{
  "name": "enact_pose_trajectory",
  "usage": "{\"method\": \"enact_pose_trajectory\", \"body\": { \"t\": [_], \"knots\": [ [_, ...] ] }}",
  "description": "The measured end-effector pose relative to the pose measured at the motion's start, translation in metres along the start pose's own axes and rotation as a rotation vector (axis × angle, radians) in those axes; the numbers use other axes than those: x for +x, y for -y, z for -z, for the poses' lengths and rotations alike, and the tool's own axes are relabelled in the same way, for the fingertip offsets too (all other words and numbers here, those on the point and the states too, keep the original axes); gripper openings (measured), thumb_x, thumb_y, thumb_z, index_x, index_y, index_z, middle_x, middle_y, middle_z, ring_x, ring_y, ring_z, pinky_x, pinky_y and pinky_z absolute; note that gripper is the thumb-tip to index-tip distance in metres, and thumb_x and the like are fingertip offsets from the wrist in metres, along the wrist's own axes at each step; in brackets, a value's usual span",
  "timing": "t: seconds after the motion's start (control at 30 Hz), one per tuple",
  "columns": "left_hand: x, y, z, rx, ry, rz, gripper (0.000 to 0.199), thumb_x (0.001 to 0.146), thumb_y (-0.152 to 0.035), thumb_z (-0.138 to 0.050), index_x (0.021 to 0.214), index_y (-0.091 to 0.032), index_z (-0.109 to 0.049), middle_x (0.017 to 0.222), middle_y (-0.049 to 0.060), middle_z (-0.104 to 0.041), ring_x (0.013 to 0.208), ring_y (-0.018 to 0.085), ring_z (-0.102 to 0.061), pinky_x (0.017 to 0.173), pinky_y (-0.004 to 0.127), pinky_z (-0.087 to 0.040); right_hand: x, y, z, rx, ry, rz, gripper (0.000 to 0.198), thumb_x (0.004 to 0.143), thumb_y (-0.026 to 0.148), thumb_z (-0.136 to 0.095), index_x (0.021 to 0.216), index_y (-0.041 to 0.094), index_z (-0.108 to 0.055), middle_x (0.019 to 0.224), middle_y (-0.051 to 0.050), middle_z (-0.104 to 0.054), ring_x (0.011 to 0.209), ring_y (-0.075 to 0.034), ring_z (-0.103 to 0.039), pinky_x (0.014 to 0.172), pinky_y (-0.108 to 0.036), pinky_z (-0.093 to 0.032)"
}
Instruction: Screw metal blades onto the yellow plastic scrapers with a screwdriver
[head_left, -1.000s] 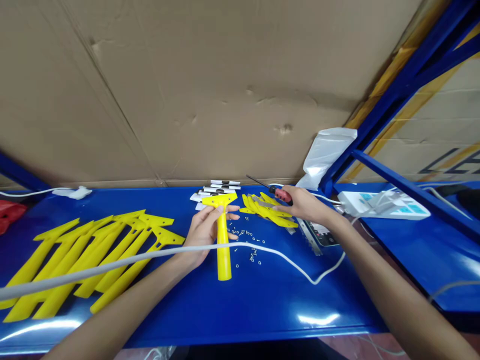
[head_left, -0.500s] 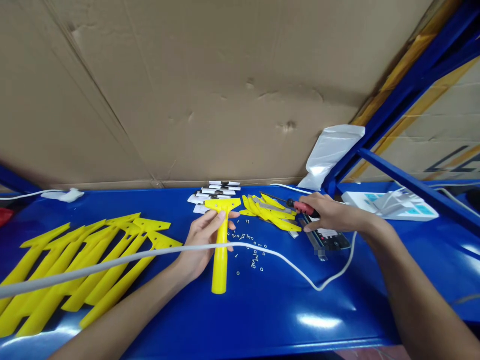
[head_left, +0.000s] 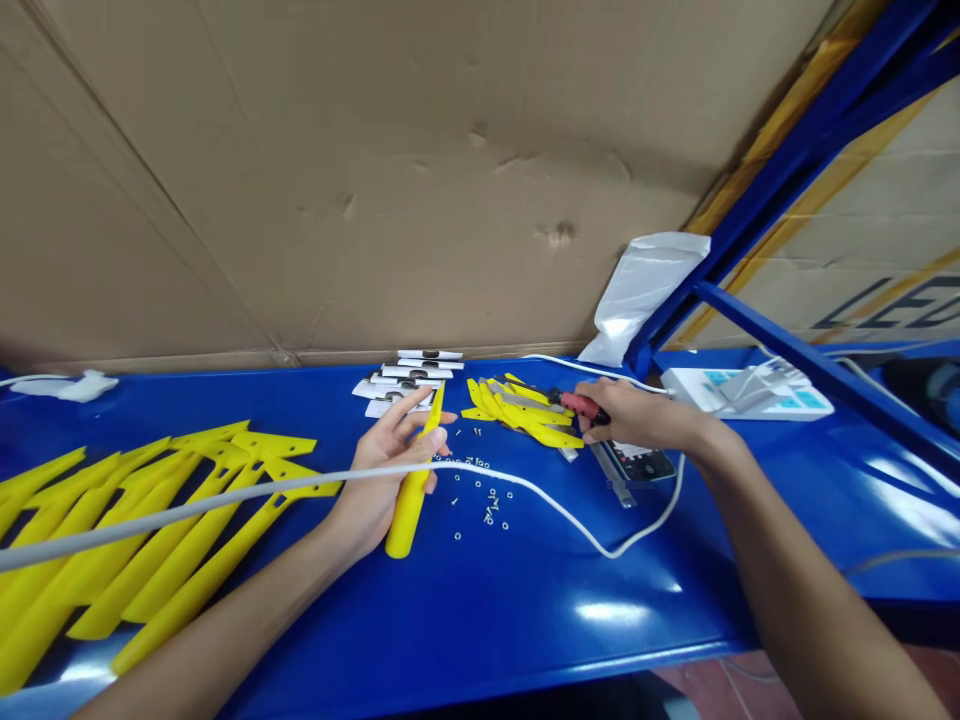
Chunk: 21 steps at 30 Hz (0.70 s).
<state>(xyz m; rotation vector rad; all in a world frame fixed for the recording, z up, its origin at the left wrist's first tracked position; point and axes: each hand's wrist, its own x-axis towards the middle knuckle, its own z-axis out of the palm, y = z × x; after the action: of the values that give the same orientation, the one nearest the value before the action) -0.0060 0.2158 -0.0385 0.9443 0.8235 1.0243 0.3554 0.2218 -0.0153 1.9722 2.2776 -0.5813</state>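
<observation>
My left hand [head_left: 382, 470] is closed around a yellow scraper handle [head_left: 409, 510], which is turned edge-on and tilted with its wide head up. My right hand [head_left: 637, 412] grips a screwdriver [head_left: 583, 405] by its red and black handle. Its shaft points left over a pile of flat yellow pieces and metal strips [head_left: 525, 415] and is hard to make out. Between my hands, small screws and nuts [head_left: 491, 510] lie scattered on the blue table [head_left: 540, 620]. To the left is a heap of similar yellow handles [head_left: 180, 500].
White packets [head_left: 409, 372] with dark marks lie by the cardboard wall [head_left: 360, 180]. A phone [head_left: 646, 462] and a clear strip [head_left: 613, 475] lie under my right hand. A white cable [head_left: 555, 515] crosses the foreground. Farther right are a plastic bag [head_left: 649, 285], a power strip [head_left: 742, 395] and a blue frame [head_left: 810, 345].
My left hand has rotated the handle from facing me to edge-on. My right hand keeps the screwdriver near the yellow pieces. The whole view has shifted slightly.
</observation>
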Motion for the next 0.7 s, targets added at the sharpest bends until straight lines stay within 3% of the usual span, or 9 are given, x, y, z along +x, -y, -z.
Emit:
{"method": "enact_pose_trajectory", "body": {
  "t": [0.17, 0.4, 0.6, 0.7],
  "knots": [
    [-0.001, -0.001, 0.002, 0.07, 0.0, -0.042, 0.084, 0.083, -0.029, -0.097, 0.161, -0.036, -0.065, 0.141, 0.011, -0.072, 0.073, 0.009, -0.064, 0.05, 0.019, -0.055, 0.0, -0.01, -0.003, -0.094, -0.111, -0.023, 0.039, 0.072, 0.039, -0.095, 0.099, 0.025, -0.069, 0.111, -0.011, -0.075, 0.106, -0.036, -0.069, 0.088, -0.042, -0.05],
    [-0.005, 0.004, 0.006, 0.235, -0.007, -0.143, 0.074, 0.09, -0.033, -0.092, 0.16, -0.04, -0.067, 0.146, 0.011, -0.07, 0.057, 0.003, -0.053, 0.048, 0.022, -0.052, 0.007, -0.017, -0.007, 0.046, -0.065, 0.076, 0.024, 0.081, 0.027, -0.083, 0.088, 0.026, -0.061, 0.091, -0.002, -0.078, 0.085, -0.025, -0.071, 0.076, -0.035, -0.046],
    [-0.008, 0.004, 0.007, 0.277, 0.033, -0.208, 0.05, 0.107, -0.048, -0.074, 0.154, -0.033, -0.074, 0.106, 0.007, -0.07, 0.06, 0.008, -0.059, 0.05, 0.024, -0.054, 0.006, -0.014, -0.007, 0.033, -0.058, 0.065, 0.025, 0.083, 0.026, -0.081, 0.086, 0.025, -0.057, 0.089, -0.003, -0.075, 0.081, -0.023, -0.068, 0.074, -0.034, -0.044],
    [-0.008, 0.002, 0.006, 0.276, 0.036, -0.22, 0.058, 0.103, -0.043, -0.08, 0.159, -0.036, -0.068, 0.115, 0.008, -0.073, 0.065, 0.01, -0.063, 0.053, 0.024, -0.056, 0.006, -0.015, -0.006, -0.039, -0.107, 0.046, 0.028, 0.079, 0.032, -0.088, 0.091, 0.025, -0.063, 0.097, -0.007, -0.076, 0.092, -0.028, -0.069, 0.077, -0.036, -0.045]
  ]
}}
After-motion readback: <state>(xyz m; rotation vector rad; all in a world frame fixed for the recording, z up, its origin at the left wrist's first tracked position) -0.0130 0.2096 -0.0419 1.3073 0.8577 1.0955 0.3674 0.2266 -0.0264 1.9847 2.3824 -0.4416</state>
